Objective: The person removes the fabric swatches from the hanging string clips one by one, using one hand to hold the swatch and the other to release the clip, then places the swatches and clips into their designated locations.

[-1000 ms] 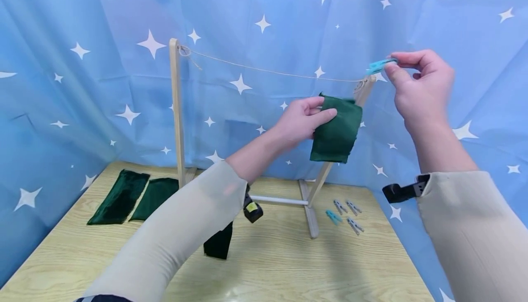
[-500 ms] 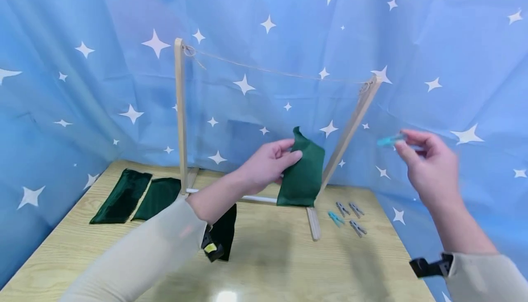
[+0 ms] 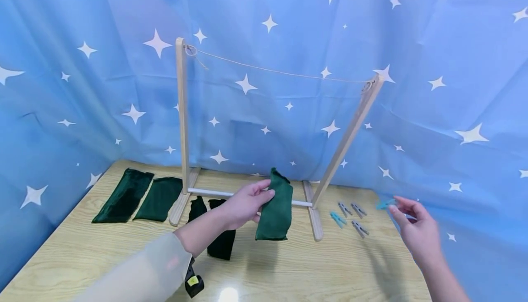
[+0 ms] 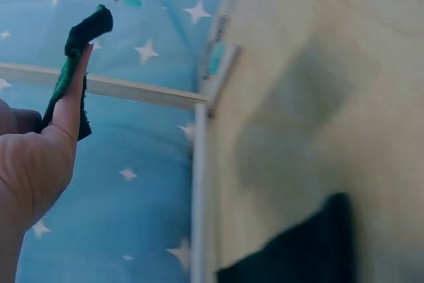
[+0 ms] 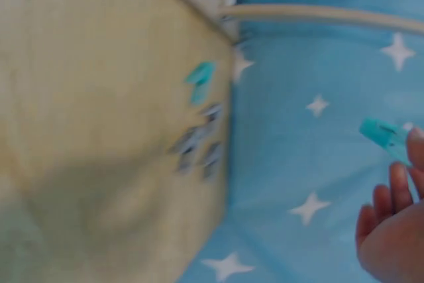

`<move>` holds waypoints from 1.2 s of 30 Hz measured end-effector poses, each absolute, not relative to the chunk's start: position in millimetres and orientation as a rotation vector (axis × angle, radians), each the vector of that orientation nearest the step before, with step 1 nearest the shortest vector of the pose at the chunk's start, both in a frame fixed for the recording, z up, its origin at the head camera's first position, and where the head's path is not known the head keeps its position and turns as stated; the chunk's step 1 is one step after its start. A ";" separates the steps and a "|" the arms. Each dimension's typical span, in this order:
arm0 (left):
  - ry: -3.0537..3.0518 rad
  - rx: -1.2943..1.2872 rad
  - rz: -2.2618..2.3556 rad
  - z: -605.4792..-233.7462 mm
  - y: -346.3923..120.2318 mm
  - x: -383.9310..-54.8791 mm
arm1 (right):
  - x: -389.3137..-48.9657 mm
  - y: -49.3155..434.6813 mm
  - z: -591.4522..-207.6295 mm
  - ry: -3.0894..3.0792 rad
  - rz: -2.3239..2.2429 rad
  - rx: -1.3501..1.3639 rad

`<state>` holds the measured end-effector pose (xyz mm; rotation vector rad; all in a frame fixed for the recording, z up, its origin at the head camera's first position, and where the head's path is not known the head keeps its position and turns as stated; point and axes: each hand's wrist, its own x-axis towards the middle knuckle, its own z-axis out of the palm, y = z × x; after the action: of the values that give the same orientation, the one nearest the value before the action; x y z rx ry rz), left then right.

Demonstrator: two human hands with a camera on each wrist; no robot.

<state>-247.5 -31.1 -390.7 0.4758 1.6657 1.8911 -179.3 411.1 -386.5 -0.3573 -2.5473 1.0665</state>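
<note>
In the head view my left hand (image 3: pixel 245 203) pinches a dark green cloth (image 3: pixel 277 210) by its left edge, between thumb and fingers. The cloth hangs over the table, in front of the rack's white lower bar (image 3: pixel 301 203); in the left wrist view its upper end folds over above the fingertips. Out to the right, my right hand (image 3: pixel 418 228) pinches a turquoise clothespin (image 5: pixel 384 136) between thumb and fingertips. Another turquoise clothespin (image 3: pixel 338 219) lies on the table with several grey clothespins (image 3: pixel 360 228), left of that hand.
A wooden rack (image 3: pixel 184 118) stands on the table (image 3: pixel 313 270), with a string (image 3: pixel 284 73) tied between its two posts. Two green cloths (image 3: pixel 123 196) lie at the left. Dark cloths (image 3: pixel 222 244) lie partly behind my left forearm. A starry blue curtain (image 3: pixel 255 128) hangs behind.
Both hands have come down from the height of the string. My left hand has carried the green cloth down and left; the right has lowered the turquoise clothespin. The rack stands unchanged.
</note>
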 end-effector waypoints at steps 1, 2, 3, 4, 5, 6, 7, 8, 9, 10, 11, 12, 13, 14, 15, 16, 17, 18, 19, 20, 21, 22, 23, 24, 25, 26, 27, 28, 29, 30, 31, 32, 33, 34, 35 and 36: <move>1.653 0.460 1.896 -397.1 -32.3 -246.9 | -179.2 413.7 -393.0 -2.554 1.070 -0.368; 1.646 0.449 1.901 -403.1 -33.3 -246.1 | -179.2 416.7 -399.5 -2.563 1.077 -0.381; 1.636 0.433 1.905 -409.0 -33.9 -245.6 | -179.5 419.6 -406.0 -2.576 1.081 -0.398; 1.631 0.422 1.907 -414.3 -34.6 -245.0 | -179.6 422.3 -412.1 -2.591 1.090 -0.420; 1.630 0.408 1.907 -419.1 -35.1 -244.2 | -179.9 424.8 -418.3 -2.605 1.096 -0.447; 1.631 0.395 1.907 -423.9 -35.7 -243.4 | -180.5 427.4 -424.5 -2.621 1.108 -0.481; 1.630 0.384 1.906 -428.2 -35.9 -242.7 | -180.8 430.1 -430.7 -2.643 1.114 -0.510; 1.630 0.374 1.906 -432.3 -36.1 -242.1 | -181.0 432.7 -437.0 -2.658 1.117 -0.534; 1.625 0.358 1.906 -436.3 -36.3 -241.5 | -181.4 435.4 -443.2 -2.673 1.120 -0.558; 1.623 0.352 1.907 -440.2 -36.4 -240.9 | -181.7 438.4 -449.4 -2.689 1.119 -0.572; 1.619 0.346 1.907 -443.6 -36.3 -240.4 | -181.6 441.3 -455.5 -2.705 1.115 -0.589; 1.611 0.338 1.908 -446.9 -36.2 -239.9 | -181.3 444.3 -461.3 -2.717 1.108 -0.604; 1.610 0.333 1.905 -450.0 -36.0 -239.6 | -181.2 447.2 -466.6 -2.725 1.101 -0.618; 1.607 0.328 1.906 -453.1 -35.8 -239.5 | -181.2 449.7 -471.6 -2.726 1.090 -0.636; 1.609 0.324 1.902 -455.9 -35.4 -239.5 | -181.4 452.1 -476.3 -2.731 1.085 -0.658; 1.615 0.319 1.898 -458.6 -35.0 -239.6 | -181.4 454.5 -480.4 -2.732 1.077 -0.675; 1.631 0.310 1.887 -460.8 -34.8 -239.5 | -181.9 456.2 -484.6 -2.729 1.057 -0.702; 1.647 0.300 1.878 -462.9 -34.6 -239.3 | -183.0 457.3 -488.3 -2.723 1.043 -0.719; 1.670 0.291 1.869 -465.0 -34.5 -238.5 | -184.5 457.9 -492.2 -2.719 1.033 -0.738; 1.678 0.282 1.865 -467.2 -33.8 -238.3 | -186.0 458.6 -496.2 -2.719 1.021 -0.755; 1.682 0.275 1.862 -469.3 -32.9 -238.0 | -187.7 458.6 -499.1 -2.724 1.011 -0.766; 1.681 0.269 1.862 -471.3 -31.9 -237.8 | -189.6 458.5 -502.0 -2.727 0.997 -0.774; 1.689 0.265 1.858 -472.8 -31.0 -237.4 | -191.8 458.0 -504.2 -2.730 0.985 -0.780; 1.684 0.262 1.861 -474.1 -30.0 -237.0 | -194.0 457.9 -505.5 -2.736 0.988 -0.776; 1.675 0.262 1.863 -475.3 -28.7 -236.9 | -196.2 458.5 -506.5 -2.750 0.984 -0.770; 1.663 0.264 1.866 -476.1 -27.2 -237.1 | -198.1 459.6 -507.0 -2.767 0.976 -0.755; 1.663 0.260 1.866 -476.3 -26.3 -236.9 | -199.7 460.5 -506.9 -2.783 0.967 -0.741; 1.669 0.257 1.860 -476.3 -25.6 -236.6 | -201.3 462.2 -507.2 -2.800 0.962 -0.729; 1.679 0.255 1.855 -475.4 -25.1 -235.9 | -202.2 464.0 -507.3 -2.820 0.958 -0.719; 1.677 0.252 1.855 -474.7 -24.4 -235.6 | -202.9 466.1 -507.7 -2.842 0.951 -0.715; 1.672 0.250 1.858 -474.1 -23.5 -235.5 | -203.1 468.3 -508.3 -2.865 0.944 -0.707; 1.666 0.249 1.861 -473.3 -22.8 -235.8 | -203.1 470.1 -508.4 -2.887 0.938 -0.701; 1.656 0.248 1.866 -472.6 -22.0 -236.4 | -203.1 471.9 -508.5 -2.909 0.931 -0.690; 1.636 0.247 1.880 -471.8 -21.3 -237.0 | -203.2 473.4 -508.6 -2.932 0.921 -0.674; 1.614 0.242 1.899 -470.9 -20.7 -237.7 | -203.4 474.6 -508.7 -2.954 0.908 -0.656; 1.593 0.232 1.915 -470.8 -20.0 -238.4 | -204.1 475.6 -508.6 -2.977 0.899 -0.634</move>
<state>-238.4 -20.0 -470.8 0.2324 1.5935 1.9153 -204.1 475.6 -508.6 -0.6342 -2.9766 0.8989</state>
